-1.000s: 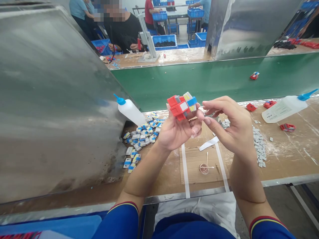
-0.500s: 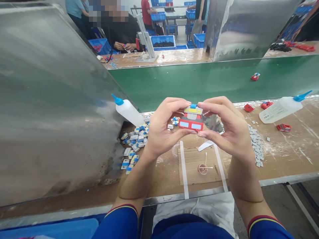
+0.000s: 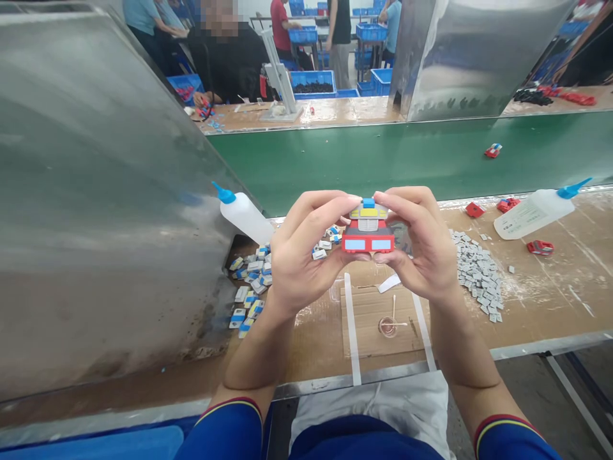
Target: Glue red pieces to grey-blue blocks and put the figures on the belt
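Note:
Above the bench, a red toy vehicle with a grey, yellow and blue top is held between both hands. My left hand pinches it from the left, thumb below and fingers at the top edge. From the right, my right hand grips it the same way. Two pale blue rectangles show on its red side facing me. Small grey, blue and yellow parts lie piled left of my left hand. Right of my right hand spreads a heap of small grey pieces.
A cardboard sheet taped to the bench carries a small round dish with cotton swabs. White bottles with blue nozzles stand left and right. A metal panel borders the left. Beyond the green belt sits a co-worker.
Both hands have shifted slightly left with the toy vehicle, which now sits more level. More of the grey heap shows on the right. Across the belt, the co-worker's hands have moved left.

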Demonstrator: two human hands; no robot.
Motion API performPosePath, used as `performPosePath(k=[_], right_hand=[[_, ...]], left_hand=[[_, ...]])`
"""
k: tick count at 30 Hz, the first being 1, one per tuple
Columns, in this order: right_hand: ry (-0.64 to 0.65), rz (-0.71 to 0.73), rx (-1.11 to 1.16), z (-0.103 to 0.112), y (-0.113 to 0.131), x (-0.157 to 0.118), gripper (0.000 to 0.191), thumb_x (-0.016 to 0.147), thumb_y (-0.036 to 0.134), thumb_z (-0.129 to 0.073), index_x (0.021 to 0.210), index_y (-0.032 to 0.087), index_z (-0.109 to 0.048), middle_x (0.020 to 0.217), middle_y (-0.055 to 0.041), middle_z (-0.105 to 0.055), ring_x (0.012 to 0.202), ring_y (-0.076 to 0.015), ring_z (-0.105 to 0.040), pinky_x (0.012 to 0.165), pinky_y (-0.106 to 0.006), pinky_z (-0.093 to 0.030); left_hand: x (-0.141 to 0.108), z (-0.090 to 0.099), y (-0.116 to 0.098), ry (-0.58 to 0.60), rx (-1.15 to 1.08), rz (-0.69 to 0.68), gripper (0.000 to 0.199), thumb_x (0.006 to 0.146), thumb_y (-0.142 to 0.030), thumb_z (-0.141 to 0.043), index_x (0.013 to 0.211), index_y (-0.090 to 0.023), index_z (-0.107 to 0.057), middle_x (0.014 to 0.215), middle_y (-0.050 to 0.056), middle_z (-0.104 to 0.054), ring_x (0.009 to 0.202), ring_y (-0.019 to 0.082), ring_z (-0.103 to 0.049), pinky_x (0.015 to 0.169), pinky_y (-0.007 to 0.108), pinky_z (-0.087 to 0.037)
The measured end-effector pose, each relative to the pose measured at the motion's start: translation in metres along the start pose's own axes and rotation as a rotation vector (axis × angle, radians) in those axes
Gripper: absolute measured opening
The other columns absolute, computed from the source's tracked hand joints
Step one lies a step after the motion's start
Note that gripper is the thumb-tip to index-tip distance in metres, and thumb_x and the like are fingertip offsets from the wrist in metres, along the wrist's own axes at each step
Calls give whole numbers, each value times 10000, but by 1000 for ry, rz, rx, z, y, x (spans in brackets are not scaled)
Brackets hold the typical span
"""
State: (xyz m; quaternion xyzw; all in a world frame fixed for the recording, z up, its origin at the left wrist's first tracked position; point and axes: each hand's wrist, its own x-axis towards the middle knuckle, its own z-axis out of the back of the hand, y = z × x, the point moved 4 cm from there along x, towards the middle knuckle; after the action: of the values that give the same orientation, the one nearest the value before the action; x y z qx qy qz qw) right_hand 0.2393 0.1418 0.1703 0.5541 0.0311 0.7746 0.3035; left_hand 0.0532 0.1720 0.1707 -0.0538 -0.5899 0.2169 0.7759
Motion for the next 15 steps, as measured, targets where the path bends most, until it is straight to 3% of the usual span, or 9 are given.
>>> performPosePath(k=[9,15], right_hand=[[-199,91,-13,-11,15,2,453,1082,510,-576,1487,310,-620,1152,-95,-649,993,-261,-647,756,-424,-652],[-219,105,-75,-15,17,0,461,1101,505,-541,1504,287,-590,1040,-72,-609,909,-237,-590,677,-392,-605]], left_hand=[[-2,2,-6,-43,-52,-14,554,974,-687,-670,1353,-289,-735,1039,83,-738,823,211,-671,683,375,-614],[0,1,-6,-37,-67,-24,546,995,-674,-652,1339,-259,-739,989,72,-710,800,188,-635,656,338,-569]])
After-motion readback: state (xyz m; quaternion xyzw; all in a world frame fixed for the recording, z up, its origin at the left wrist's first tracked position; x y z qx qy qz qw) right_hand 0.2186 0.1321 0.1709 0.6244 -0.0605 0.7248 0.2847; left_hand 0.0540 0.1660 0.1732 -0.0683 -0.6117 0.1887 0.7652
